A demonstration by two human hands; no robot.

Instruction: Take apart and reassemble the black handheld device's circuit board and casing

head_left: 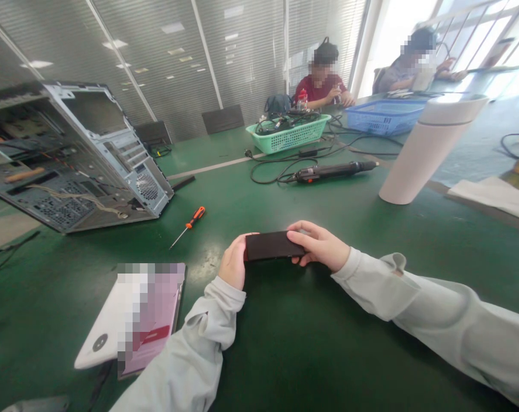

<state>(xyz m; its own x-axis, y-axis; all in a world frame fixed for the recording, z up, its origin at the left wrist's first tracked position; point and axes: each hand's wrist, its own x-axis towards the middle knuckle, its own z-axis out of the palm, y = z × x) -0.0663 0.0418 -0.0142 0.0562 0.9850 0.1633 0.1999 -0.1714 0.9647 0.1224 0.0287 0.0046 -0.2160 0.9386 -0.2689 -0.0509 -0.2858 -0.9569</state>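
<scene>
A flat black rectangular device (270, 246), phone-like in shape, is held level between both hands above the green table. My left hand (234, 260) is closed around its left end. Around the right end, my right hand (318, 245) grips with the thumb on the upper face and fingers beneath. The frame does not show exactly what kind of device it is. To the left of it lies an orange-and-black screwdriver (194, 219), untouched. A white tablet-like object (109, 326) and a pinkish booklet (156, 320), partly blurred out, lie beside my left forearm.
An opened computer case (143, 177) stands at the left. Further back lie a black power screwdriver (328, 171) with its cord, a green basket (293, 137) of cables and a blue basket (383, 117). A pale tumbler (426, 154) stands at right. Two people sit across the table.
</scene>
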